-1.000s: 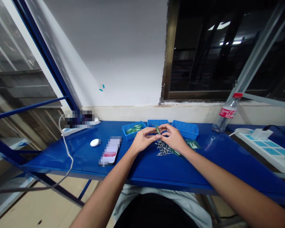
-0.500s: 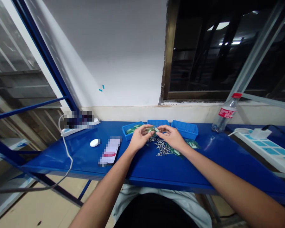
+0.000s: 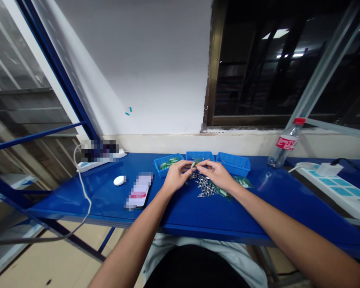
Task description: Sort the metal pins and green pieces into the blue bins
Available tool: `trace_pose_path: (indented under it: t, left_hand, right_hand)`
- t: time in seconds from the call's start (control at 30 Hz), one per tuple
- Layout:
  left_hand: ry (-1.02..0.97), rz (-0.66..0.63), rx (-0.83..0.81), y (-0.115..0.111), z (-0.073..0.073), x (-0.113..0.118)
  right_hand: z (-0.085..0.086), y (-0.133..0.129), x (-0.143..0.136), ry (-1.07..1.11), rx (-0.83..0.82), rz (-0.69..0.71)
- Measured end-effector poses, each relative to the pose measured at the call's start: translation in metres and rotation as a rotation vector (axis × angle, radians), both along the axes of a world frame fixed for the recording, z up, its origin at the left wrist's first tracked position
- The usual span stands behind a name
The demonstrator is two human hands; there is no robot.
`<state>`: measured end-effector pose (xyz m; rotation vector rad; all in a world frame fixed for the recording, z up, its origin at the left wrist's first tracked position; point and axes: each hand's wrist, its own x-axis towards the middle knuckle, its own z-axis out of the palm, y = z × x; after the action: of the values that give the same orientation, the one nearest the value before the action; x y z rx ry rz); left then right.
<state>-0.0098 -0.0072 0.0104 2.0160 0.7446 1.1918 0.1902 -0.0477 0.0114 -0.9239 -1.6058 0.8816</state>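
My left hand [image 3: 177, 175] pinches a small green-and-white packet [image 3: 193, 164] between thumb and fingers. Close against it, my right hand [image 3: 215, 174] has its fingertips pressed together at the packet's right side; what they grip is too small to make out. Beneath and between the hands lies a pile of silver rivet-like pins [image 3: 206, 186]. More green packets [image 3: 242, 182] rest by my right wrist, partly hidden by it. Behind my left hand, a blue bin [image 3: 160, 170] holds green packets. Another blue bin [image 3: 232, 160] with a few small pins stands behind my right hand.
A third blue bin [image 3: 199, 154] stands between the other two. On the left are a phone [image 3: 140, 191], a round white object [image 3: 119, 181] and a cable [image 3: 87, 196]. To the right stand a plastic bottle [image 3: 286, 143] and a power strip [image 3: 339, 188].
The packet has turned more upright and shows less of its green face. My right fingertips have shifted slightly left and drawn closer together.
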Motion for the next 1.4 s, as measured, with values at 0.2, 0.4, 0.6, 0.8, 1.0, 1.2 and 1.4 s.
trace_pose_path:
  t: [0.2, 0.4, 0.6, 0.8, 1.0, 1.2, 1.4]
  left_hand:
    - [0.075, 0.08, 0.06, -0.001, 0.005, -0.003]
    - [-0.063, -0.037, -0.104, 0.001, 0.002, 0.002]
    - [-0.012, 0.094, 0.012, -0.001, 0.006, -0.002]
    - [0.21, 0.448, 0.393, 0.005, 0.014, -0.025]
    - [0.403, 0.632, 0.375, 0.017, 0.009, -0.04]
    - [0.492, 0.704, 0.365, 0.007, 0.015, -0.031]
    - [0.348, 0.523, 0.436, -0.002, 0.017, -0.02]
  right_hand:
    - [-0.007, 0.008, 0.006, -0.04, 0.129, -0.314]
    - [-0.011, 0.011, 0.006, 0.091, -0.031, -0.116]
    - [-0.008, 0.01, 0.004, 0.091, 0.021, -0.127]
    - [0.003, -0.002, 0.011, -0.351, 0.3, -0.287]
    - [-0.007, -0.003, 0.004, -0.644, 0.37, -0.178]
    - [-0.011, -0.001, -0.012, -0.774, 0.502, -0.008]
    - [-0.014, 0.004, -0.019, -0.902, 0.49, -0.086]
